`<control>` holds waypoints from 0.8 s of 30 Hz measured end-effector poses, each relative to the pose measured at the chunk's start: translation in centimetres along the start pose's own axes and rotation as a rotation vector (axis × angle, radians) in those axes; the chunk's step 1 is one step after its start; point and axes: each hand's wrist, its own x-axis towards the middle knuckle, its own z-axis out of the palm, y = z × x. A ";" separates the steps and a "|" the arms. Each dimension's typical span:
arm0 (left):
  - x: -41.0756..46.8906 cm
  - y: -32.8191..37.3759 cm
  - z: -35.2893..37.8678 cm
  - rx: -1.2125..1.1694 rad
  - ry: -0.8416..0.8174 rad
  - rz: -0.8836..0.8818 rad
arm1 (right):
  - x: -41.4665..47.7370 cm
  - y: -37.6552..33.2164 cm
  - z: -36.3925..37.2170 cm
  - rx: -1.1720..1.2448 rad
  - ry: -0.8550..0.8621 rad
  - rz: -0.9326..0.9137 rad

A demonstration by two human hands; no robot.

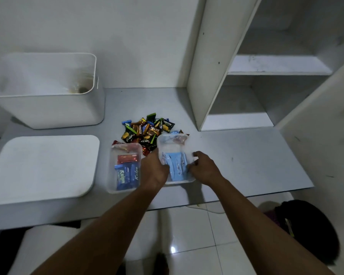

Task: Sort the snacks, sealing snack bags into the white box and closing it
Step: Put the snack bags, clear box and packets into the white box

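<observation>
Left hand (155,171): at the left rim of the right-hand clear plastic tub (189,180), fingers curled down over the edge; fingertips are hidden, cannot tell whether they pinch anything. Likely steadying the tub.
Right hand (204,169): at the right rim of the same tub, thumb up on the wall, fingers bent inward and touching the pale blue packets (175,165) inside; looks like pressing or squaring them, not clearly gripping one.
Right tub: holds pale blue packets stacked side by side, one darker wrapper at the far end. One kind per tub, so sorting by type is my read.
Left clear plastic tub (109,175): just beside the first, holds dark blue Kalpa bars (125,175) with a red packet (127,158) behind them. Untouched now.
Grey table (246,155): carries everything; tubs near the front edge, within easy reach.
Unsorted pile of small snack wrappers (147,132): just behind both tubs, mostly black-green Nextar packs plus brown and blue ones. Plenty left, so sorting seems about midway.
Flat white lid (44,165): lies on the table left of the tubs, off, so the box stays accessible.
Tall white box (48,108): far left, open; no snacks visible in it. Closing not yet done.
White shelf unit (266,66): far right, shelves bare.
</observation>
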 end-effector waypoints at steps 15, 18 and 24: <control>0.1 -3.5 -12.1 -0.125 0.052 -0.100 | -1.9 -9.3 4.1 0.157 -0.160 -0.210; 0.2 -5.3 -13.4 -0.141 0.040 -0.142 | -2.1 -10.3 6.3 0.167 -0.193 -0.234; 0.5 -7.9 -14.2 -0.133 0.007 -0.226 | -1.6 -10.6 9.2 0.161 -0.238 -0.229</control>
